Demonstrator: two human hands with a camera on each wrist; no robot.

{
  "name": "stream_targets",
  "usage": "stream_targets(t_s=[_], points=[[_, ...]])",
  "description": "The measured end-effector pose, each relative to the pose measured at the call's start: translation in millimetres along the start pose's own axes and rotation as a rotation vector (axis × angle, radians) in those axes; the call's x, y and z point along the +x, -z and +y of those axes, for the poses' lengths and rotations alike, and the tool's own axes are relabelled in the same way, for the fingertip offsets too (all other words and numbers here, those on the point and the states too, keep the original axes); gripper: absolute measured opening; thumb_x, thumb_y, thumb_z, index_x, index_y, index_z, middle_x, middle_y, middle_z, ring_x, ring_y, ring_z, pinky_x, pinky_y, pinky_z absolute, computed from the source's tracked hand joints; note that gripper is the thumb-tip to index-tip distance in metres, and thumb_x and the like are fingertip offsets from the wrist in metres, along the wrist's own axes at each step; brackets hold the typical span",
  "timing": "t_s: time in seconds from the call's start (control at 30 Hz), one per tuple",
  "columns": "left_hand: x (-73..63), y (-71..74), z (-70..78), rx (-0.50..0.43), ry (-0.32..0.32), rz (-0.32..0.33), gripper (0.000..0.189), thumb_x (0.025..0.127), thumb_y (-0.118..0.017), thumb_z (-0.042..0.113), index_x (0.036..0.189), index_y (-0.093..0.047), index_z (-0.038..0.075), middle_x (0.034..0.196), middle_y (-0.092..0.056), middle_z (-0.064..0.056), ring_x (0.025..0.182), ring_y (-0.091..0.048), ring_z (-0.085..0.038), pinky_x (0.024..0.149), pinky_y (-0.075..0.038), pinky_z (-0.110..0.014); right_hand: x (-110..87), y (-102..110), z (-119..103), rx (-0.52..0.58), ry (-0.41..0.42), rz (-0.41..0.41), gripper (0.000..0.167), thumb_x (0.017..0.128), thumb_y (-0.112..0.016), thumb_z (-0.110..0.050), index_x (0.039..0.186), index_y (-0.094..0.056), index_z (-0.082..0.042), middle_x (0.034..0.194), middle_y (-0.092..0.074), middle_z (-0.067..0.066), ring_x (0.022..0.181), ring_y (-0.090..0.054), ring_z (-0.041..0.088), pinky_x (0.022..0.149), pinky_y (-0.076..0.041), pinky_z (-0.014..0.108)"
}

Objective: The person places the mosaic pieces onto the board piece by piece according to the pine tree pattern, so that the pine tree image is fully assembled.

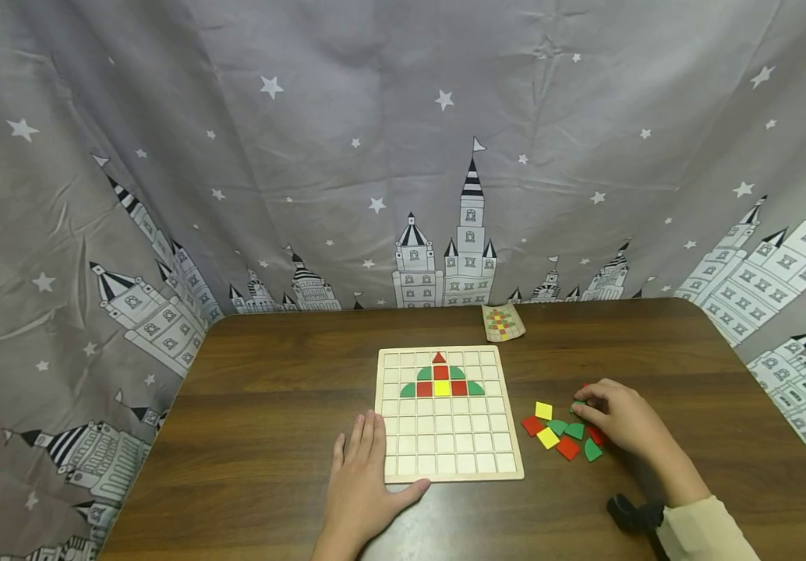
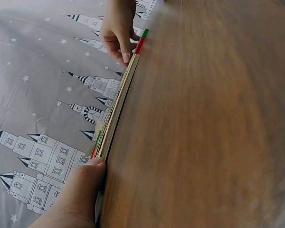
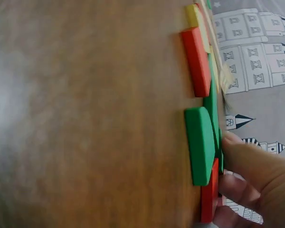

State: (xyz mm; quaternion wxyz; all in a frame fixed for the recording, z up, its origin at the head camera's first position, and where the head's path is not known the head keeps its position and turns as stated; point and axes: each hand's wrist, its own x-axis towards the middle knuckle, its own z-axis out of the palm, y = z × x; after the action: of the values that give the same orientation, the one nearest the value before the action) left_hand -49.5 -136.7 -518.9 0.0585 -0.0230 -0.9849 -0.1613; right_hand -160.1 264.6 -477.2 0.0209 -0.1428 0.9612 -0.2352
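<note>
One green piece (image 1: 576,407) is apparently pinched by the right hand (image 1: 616,414) among loose pieces (image 1: 556,427) beside the board (image 1: 447,443), whose edges are touched by the outstretched left hand (image 1: 364,485); picking seems the present step, with a clean lift called for.

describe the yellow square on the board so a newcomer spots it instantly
On the brown table, find the pale grid board with the left hand at its lower-left corner. Its tiles form a stepped peak topped by a red triangle. In the middle of the peak's bottom row sits the yellow square, flanked by two red squares and the only yellow tile on the board.
</note>
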Motion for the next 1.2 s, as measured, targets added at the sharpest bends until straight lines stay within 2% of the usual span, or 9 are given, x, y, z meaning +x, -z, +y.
stream_targets(t_s=[0.13,0.27,0.37,0.57,0.77,0.9,1.2], points=[[0.0,0.4,0.2,-0.004,0.001,-0.002,0.121,0.072,-0.054,0.088,0.154,-0.032,0.003,0.162,-0.030,-0.015,0.152,-0.024,-0.031,0.121,-0.019,-0.056,-0.1,1.3,2.5,0.006,0.003,-0.018,0.028,0.090,-0.073,-0.029,0.113,-0.073,-0.013,0.097,-0.063,-0.003,0.081,-0.053,0.012,0.069,-0.046,0.029],[-0.2,0.9,0.2,-0.003,0.001,0.002,0.121,0.072,-0.054,0.088,0.154,-0.032,0.003,0.162,-0.031,-0.015,0.152,-0.024,-0.031,0.121,-0.019,-0.056,-1.3,2.5,4.8,0.025,0.003,-0.042,0.033,0.088,-0.075,-0.028,0.118,-0.073,-0.013,0.100,-0.061,-0.003,0.076,-0.045,0.009,0.062,-0.039,0.023],[-0.4,1.1,0.2,-0.002,0.002,0.003,0.121,0.071,-0.054,0.088,0.154,-0.032,0.003,0.162,-0.031,-0.015,0.152,-0.024,-0.031,0.121,-0.019,-0.056,-2.2,2.4,5.6,0.011,0.022,-0.032,0.028,0.088,-0.075,-0.028,0.113,-0.075,-0.014,0.099,-0.060,-0.004,0.075,-0.045,0.007,0.061,-0.039,0.022],[-0.4,0.9,0.0,-0.001,0.000,0.001,0.121,0.071,-0.054,0.088,0.154,-0.032,0.003,0.162,-0.030,-0.015,0.153,-0.024,-0.031,0.122,-0.019,-0.056,-3.5,1.1,4.5,-0.060,0.119,0.030,0.019,0.085,-0.078,-0.027,0.100,-0.073,-0.017,0.095,-0.064,-0.007,0.081,-0.057,0.009,0.070,-0.051,0.032],[-0.2,0.8,-0.5,-0.006,-0.006,0.007,0.121,0.072,-0.055,0.087,0.155,-0.031,0.003,0.162,-0.030,-0.015,0.153,-0.023,-0.031,0.122,-0.018,-0.055,-2.9,0.0,3.3,-0.046,0.127,0.057,0.016,0.083,-0.080,-0.022,0.096,-0.070,-0.019,0.092,-0.062,-0.009,0.078,-0.053,0.006,0.066,-0.048,0.026],[-0.1,0.7,-0.3,-0.012,-0.003,0.001,0.121,0.072,-0.055,0.087,0.155,-0.030,0.003,0.162,-0.029,-0.014,0.153,-0.022,-0.031,0.122,-0.017,-0.055,-2.1,-1.6,4.0,-0.055,0.155,0.074,0.016,0.083,-0.080,-0.017,0.097,-0.073,-0.016,0.092,-0.064,-0.007,0.077,-0.053,0.005,0.066,-0.049,0.026],[0.3,1.1,0.6,-0.009,0.001,0.001,0.121,0.071,-0.054,0.088,0.155,-0.031,0.003,0.162,-0.030,-0.015,0.153,-0.023,-0.031,0.121,-0.018,-0.056,4.0,-5.5,-1.1,-0.106,0.304,0.167,0.013,0.079,-0.081,-0.012,0.090,-0.076,-0.009,0.082,-0.065,-0.005,0.065,-0.049,0.000,0.055,-0.044,0.018]])
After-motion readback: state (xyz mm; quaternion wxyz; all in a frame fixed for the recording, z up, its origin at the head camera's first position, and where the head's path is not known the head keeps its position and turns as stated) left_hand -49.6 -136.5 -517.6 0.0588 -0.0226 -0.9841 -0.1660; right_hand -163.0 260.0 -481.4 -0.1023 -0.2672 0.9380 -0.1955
